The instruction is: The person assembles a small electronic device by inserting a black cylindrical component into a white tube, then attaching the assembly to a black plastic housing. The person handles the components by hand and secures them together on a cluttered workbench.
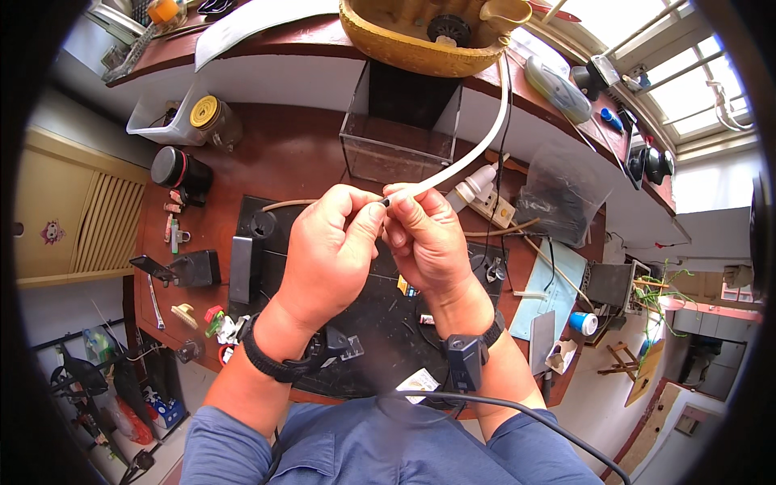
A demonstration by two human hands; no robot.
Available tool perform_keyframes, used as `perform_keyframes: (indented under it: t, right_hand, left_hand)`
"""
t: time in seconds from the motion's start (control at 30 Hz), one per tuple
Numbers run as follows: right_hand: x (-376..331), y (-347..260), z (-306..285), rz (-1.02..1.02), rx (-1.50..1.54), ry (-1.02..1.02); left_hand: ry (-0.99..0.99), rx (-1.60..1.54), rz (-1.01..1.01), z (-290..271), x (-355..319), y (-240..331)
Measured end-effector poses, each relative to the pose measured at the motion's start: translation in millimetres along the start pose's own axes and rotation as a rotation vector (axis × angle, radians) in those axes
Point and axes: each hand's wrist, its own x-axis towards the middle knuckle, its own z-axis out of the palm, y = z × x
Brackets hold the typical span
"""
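Nearest the lower edge, two blue sleeves and a black cable are seen, with a black band worn on each wrist. Above the dark work mat, which serves as the landmark here, both hands are raised and brought together. The left hand is curled narrow, its thumb and forefinger pinched at the dark tip of a long flat white flexible strip. The right hand is closed around the same strip just behind that tip, so the strip's end is held between the two hands over the middle of the mat. From there the strip is carried up and to the right in a curve, away from the mat toward the far shelf.

On the mat, a black rectangular block is laid at its left side. Just left of the mat, a small black stand is set on the reddish-brown wooden bench, and red and white small parts are scattered off the mat's near left corner. At the mat's far right corner, a white power strip with a white plug is placed. Beyond the mat, a clear plastic open-topped box is stood on the bench. Far left of the mat, a black cylindrical can and a jar with a yellow lid are seen. Farthest from the mat, a yellow woven basket is rested on the upper shelf.
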Motion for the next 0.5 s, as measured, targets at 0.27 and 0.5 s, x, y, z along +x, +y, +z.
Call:
perform_keyframes:
  t: [0.27,0.5]
  right_hand:
    - [5,-6,-14,0.015,-0.088,-0.071]
    - [6,-9,-16,0.006,-0.159,-0.106]
  left_hand:
    - [-0.201,-0.463,-0.461,-15,14,4]
    - [-0.331,-0.712,-0.583,-21,19,-14]
